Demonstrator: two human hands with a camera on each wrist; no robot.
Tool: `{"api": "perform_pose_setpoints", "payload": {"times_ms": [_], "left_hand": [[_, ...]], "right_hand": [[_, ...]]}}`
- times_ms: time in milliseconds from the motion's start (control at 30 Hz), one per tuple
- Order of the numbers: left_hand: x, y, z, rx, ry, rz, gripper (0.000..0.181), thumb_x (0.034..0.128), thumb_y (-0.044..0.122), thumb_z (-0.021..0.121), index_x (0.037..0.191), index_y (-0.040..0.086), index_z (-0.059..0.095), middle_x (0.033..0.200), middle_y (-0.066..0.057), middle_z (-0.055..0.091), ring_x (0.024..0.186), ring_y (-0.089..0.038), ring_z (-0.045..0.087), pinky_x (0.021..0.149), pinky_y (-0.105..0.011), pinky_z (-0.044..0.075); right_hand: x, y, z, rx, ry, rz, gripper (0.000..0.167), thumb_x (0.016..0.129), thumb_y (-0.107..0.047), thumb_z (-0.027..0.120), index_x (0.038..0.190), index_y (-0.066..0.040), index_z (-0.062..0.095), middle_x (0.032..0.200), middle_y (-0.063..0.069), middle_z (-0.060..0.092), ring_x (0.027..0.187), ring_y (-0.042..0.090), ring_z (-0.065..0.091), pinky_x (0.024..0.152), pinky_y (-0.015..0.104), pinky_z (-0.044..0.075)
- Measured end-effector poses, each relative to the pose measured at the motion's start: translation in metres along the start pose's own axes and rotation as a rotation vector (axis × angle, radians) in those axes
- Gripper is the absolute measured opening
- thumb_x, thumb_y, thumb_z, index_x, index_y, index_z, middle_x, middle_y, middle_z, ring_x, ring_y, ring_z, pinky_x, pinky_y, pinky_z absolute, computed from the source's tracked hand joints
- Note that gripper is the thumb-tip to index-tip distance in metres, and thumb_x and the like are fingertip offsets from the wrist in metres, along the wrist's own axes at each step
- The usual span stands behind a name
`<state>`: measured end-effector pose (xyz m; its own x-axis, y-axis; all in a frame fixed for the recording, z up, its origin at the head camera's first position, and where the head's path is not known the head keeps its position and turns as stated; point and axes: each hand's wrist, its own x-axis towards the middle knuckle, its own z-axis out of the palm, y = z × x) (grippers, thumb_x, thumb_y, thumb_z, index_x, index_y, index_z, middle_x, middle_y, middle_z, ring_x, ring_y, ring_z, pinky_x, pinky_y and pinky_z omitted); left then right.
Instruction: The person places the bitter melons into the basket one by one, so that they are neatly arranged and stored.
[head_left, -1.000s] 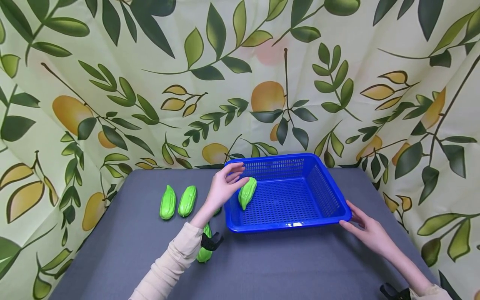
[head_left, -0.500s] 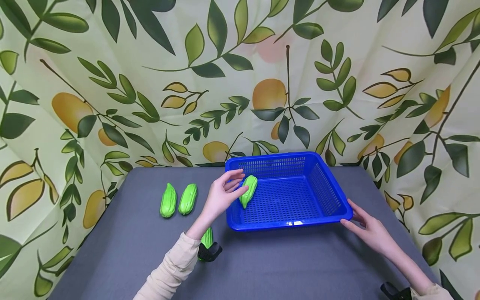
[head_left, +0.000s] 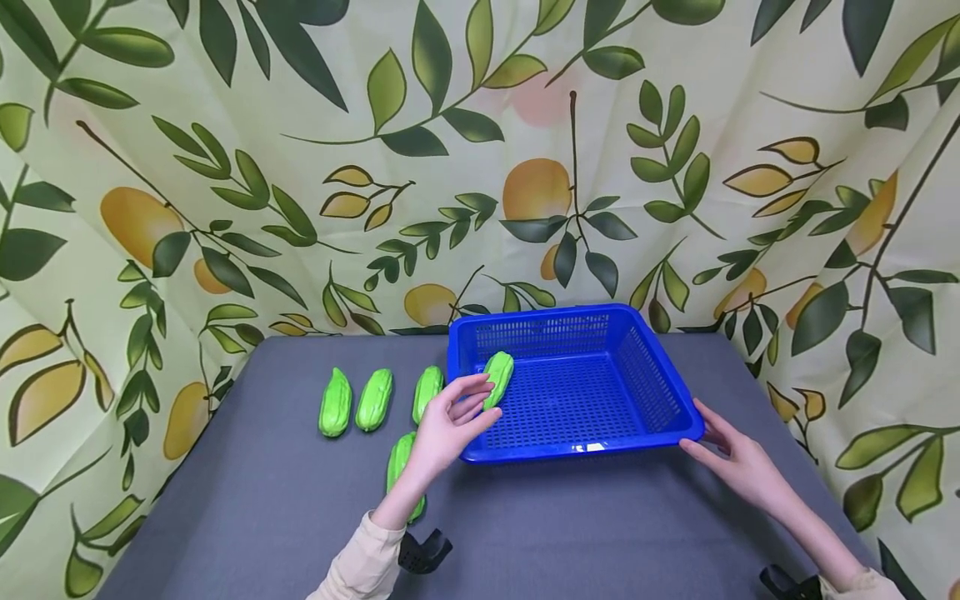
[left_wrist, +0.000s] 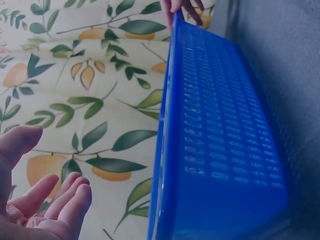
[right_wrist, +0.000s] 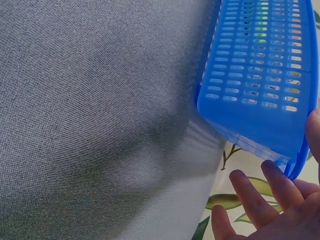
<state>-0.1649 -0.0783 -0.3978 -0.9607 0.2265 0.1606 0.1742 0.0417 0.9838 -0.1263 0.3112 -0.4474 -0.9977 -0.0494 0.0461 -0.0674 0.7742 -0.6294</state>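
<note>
A blue plastic basket (head_left: 570, 451) with slotted walls stands on the grey cloth. Inside it, near the left wall, lies a green bitter melon (head_left: 500, 372). My left hand (head_left: 444, 429) is over the basket's left front corner, its fingers loosely bent and nothing between them; the left wrist view shows that hand (left_wrist: 55, 210) apart from the basket wall (left_wrist: 220, 125). At the basket's right front corner, my right hand (head_left: 738, 468) pinches the rim between thumb and fingers. In the right wrist view its fingers (right_wrist: 275, 185) reach past the corner.
Left of the basket several more bitter melons lie on the grey tablecloth (head_left: 247, 500): one far left (head_left: 335, 403), one beside it (head_left: 374, 400), one near the basket (head_left: 427, 394), and one partly behind my left forearm (head_left: 400, 457). A leaf-patterned curtain (head_left: 450, 167) stands behind.
My left hand has moved down and toward me, away from the bitter melon in the basket. The melon beside the basket's left wall has come into view. The right hand has stayed put.
</note>
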Motion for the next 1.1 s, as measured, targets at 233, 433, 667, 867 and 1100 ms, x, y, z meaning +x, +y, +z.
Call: {"api": "perform_pose_setpoints", "payload": {"times_ms": [233,433,667,867,1100], "left_hand": [[-0.019,-0.005,-0.003,0.0,0.078,-0.026,0.049,0.0831,0.004,0.07,0.128,-0.003,0.053,0.124,-0.022,0.06,0.117,-0.032,0.059,0.098,-0.035,0.047],[-0.027,-0.007,-0.006,-0.001,0.122,-0.047,0.05,0.0813,0.003,0.072,0.128,-0.001,0.054,0.125,-0.02,0.06,0.118,-0.03,0.059,0.099,-0.036,0.047],[-0.035,-0.007,-0.017,-0.017,0.19,-0.03,0.05,0.0812,0.001,0.071,0.128,-0.003,0.054,0.125,-0.023,0.06,0.119,-0.032,0.058,0.1,-0.035,0.046],[-0.04,-0.007,-0.025,-0.007,0.24,-0.025,0.048,0.0807,0.001,0.072,0.125,-0.001,0.056,0.124,-0.025,0.059,0.118,-0.036,0.058,0.099,-0.031,0.047],[-0.05,-0.01,-0.022,-0.013,0.237,-0.017,0.049,0.0804,0.0,0.071,0.126,-0.004,0.055,0.123,-0.025,0.06,0.117,-0.036,0.058,0.098,-0.029,0.047]], "right_hand": [[0.0,-0.001,0.0,0.002,-0.005,0.007,0.073,0.095,-0.033,0.057,0.145,0.008,0.025,0.126,0.037,0.052,0.111,0.053,0.054,0.086,0.06,0.048],[0.0,0.0,0.001,0.008,0.009,0.001,0.071,0.095,-0.032,0.058,0.146,0.006,0.026,0.125,0.036,0.053,0.111,0.052,0.055,0.087,0.059,0.048],[0.0,0.0,0.003,0.013,0.009,0.004,0.071,0.095,-0.032,0.057,0.146,0.006,0.025,0.126,0.036,0.053,0.112,0.051,0.055,0.087,0.059,0.048],[0.001,0.0,0.002,0.012,0.016,0.002,0.071,0.095,-0.032,0.057,0.146,0.006,0.025,0.126,0.036,0.053,0.112,0.051,0.055,0.086,0.057,0.048],[0.001,0.0,0.002,0.01,0.012,0.001,0.071,0.095,-0.032,0.058,0.146,0.005,0.026,0.126,0.035,0.054,0.111,0.05,0.055,0.086,0.057,0.049]]}}
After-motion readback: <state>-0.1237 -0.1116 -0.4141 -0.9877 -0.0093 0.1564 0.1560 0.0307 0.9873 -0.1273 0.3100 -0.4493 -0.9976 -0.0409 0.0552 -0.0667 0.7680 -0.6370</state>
